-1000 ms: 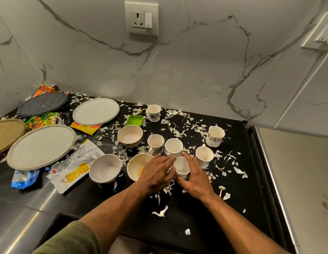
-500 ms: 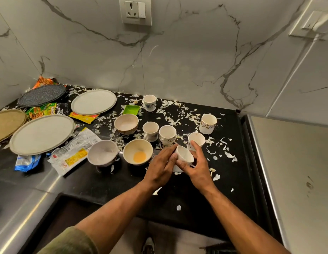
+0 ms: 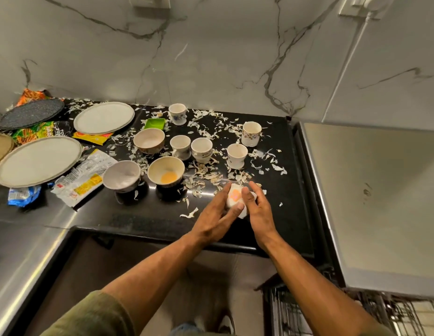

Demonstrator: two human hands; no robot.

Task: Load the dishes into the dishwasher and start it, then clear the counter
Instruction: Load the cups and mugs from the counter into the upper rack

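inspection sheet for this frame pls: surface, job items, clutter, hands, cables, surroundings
Surface: black counter, strewn with pale peel scraps.
Job's things: two pale plates; three bowls, one holding yellow residue; five cups standing; one held cup, tilted.
Clutter: food wrappers, green dish, dark round mat.
Hands: left hand and right hand hold the cup between them above the counter's front.
Cables: white cable down the wall from an outlet.
Surroundings: marble wall; wire rack at lower right.
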